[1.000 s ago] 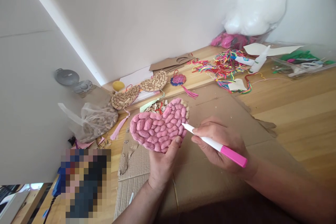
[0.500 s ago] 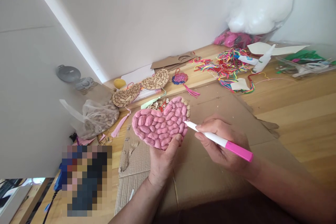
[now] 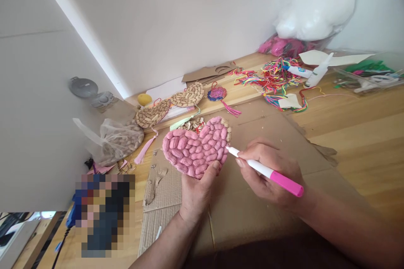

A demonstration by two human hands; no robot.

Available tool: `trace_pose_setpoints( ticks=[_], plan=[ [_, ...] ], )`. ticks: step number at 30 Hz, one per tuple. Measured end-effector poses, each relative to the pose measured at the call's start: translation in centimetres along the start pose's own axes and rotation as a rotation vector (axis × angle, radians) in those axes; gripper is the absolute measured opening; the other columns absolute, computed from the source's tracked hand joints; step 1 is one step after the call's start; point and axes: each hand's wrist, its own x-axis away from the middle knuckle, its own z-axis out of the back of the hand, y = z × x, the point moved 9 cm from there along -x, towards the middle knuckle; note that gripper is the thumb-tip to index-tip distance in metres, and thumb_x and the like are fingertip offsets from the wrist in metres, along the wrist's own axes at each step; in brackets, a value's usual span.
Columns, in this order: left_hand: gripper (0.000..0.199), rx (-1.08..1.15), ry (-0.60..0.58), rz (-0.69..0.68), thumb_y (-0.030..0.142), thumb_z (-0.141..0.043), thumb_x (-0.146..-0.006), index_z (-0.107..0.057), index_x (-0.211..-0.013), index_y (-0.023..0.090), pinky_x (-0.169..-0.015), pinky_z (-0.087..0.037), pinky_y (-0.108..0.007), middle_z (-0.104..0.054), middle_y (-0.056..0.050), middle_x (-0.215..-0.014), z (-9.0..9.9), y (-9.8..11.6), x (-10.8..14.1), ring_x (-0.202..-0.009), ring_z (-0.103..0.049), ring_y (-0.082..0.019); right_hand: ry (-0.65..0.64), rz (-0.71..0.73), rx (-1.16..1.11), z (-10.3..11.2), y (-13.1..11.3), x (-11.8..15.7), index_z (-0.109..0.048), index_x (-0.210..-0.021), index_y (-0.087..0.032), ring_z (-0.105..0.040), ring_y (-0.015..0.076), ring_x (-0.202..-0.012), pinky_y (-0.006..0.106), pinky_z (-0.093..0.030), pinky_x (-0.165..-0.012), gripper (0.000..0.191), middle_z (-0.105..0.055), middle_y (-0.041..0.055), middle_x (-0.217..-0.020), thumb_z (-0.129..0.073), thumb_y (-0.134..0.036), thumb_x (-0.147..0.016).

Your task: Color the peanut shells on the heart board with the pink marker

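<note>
My left hand [image 3: 199, 191] grips a heart covered in peanut shells [image 3: 194, 149] from below, its thumb on the front and the other fingers hidden behind. Most of the shells are pink; a few along the upper right edge are still plain tan. In my right hand [image 3: 271, 172] is a white marker pen [image 3: 260, 167] with a pink end, held in a writing grip. The pen's tip touches or nearly touches the heart's right edge, just below the tan shells. Behind the heart lie loose peanut shells [image 3: 192, 124] and a bit of red cord.
Flattened cardboard [image 3: 252, 218] covers the wooden table. Two tan peanut-shell pieces [image 3: 187, 95] with tassels and a small round purple ornament [image 3: 216, 93] lie behind. A bag of peanuts [image 3: 126, 138] is at left; colourful threads [image 3: 280, 73] and a glue bottle [image 3: 319, 70] are at right.
The heart has shifted slightly to the right and tilted a little in my left hand. The pen tip has moved slightly right with its edge. Both grips are unchanged.
</note>
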Motion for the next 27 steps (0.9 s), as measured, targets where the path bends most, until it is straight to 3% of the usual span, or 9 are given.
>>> trace_pose_setpoints(
  ticks=[3,9,14,18,21,27],
  plan=[
    [0.038,0.013,0.008,-0.007,0.026,-0.080,-0.080,-0.068,-0.115,0.019,-0.088,-0.059,-0.040,-0.074,-0.008,-0.099,0.2,0.0,-0.1,-0.100,-0.072,-0.027,0.020,-0.035,-0.007,0.3,0.2,-0.1,-0.057,-0.095,-0.021,-0.062,0.0178,-0.070,0.030,-0.051,-0.064,0.017,-0.065,0.0022,-0.073,-0.061,-0.006,-0.088],
    [0.022,0.028,0.012,0.037,0.025,-0.081,-0.079,-0.070,-0.096,0.017,-0.087,-0.060,-0.041,-0.072,-0.006,-0.083,0.4,-0.6,0.1,-0.099,-0.072,-0.028,0.002,-0.065,-0.053,0.0,0.3,-0.1,-0.057,-0.096,-0.020,-0.061,0.0155,-0.071,0.028,-0.052,-0.066,0.013,-0.067,0.0028,-0.078,-0.061,-0.009,-0.090],
    [0.025,0.030,-0.006,0.050,0.024,-0.081,-0.080,-0.070,-0.101,0.018,-0.085,-0.061,-0.039,-0.074,-0.007,-0.093,0.1,-0.7,0.1,-0.097,-0.073,-0.027,-0.047,-0.040,-0.044,-0.5,0.2,-0.1,-0.056,-0.093,-0.020,-0.062,0.0158,-0.075,0.027,-0.051,-0.067,0.011,-0.067,0.0024,-0.079,-0.061,-0.010,-0.091],
    [0.037,0.056,-0.016,0.032,0.023,-0.079,-0.083,-0.069,-0.118,0.019,-0.097,-0.058,-0.040,-0.074,-0.010,-0.114,0.0,-0.4,-0.1,-0.111,-0.069,-0.028,-0.034,-0.045,0.000,-0.3,0.4,-0.1,-0.056,-0.092,-0.020,-0.062,0.0153,-0.073,0.027,-0.049,-0.066,0.013,-0.065,0.0018,-0.077,-0.061,-0.008,-0.090],
    [0.052,0.103,-0.012,0.032,0.021,-0.078,-0.084,-0.062,-0.133,0.021,-0.105,-0.053,-0.041,-0.068,-0.011,-0.131,0.0,-0.2,-0.2,-0.122,-0.064,-0.028,0.016,-0.111,0.007,0.4,1.0,0.0,-0.057,-0.093,-0.020,-0.060,0.0137,-0.069,0.027,-0.048,-0.064,0.012,-0.065,0.0013,-0.078,-0.061,-0.009,-0.089],
    [0.065,0.213,-0.017,0.082,0.020,-0.078,-0.083,-0.052,-0.143,0.024,-0.101,-0.056,-0.037,-0.064,-0.013,-0.138,-0.3,-0.4,-0.2,-0.126,-0.062,-0.028,0.057,-0.365,-0.153,1.4,3.2,0.1,-0.062,-0.100,-0.021,-0.059,0.0137,-0.067,0.028,-0.047,-0.061,0.008,-0.063,0.0011,-0.081,-0.061,-0.018,-0.093]
  ],
)
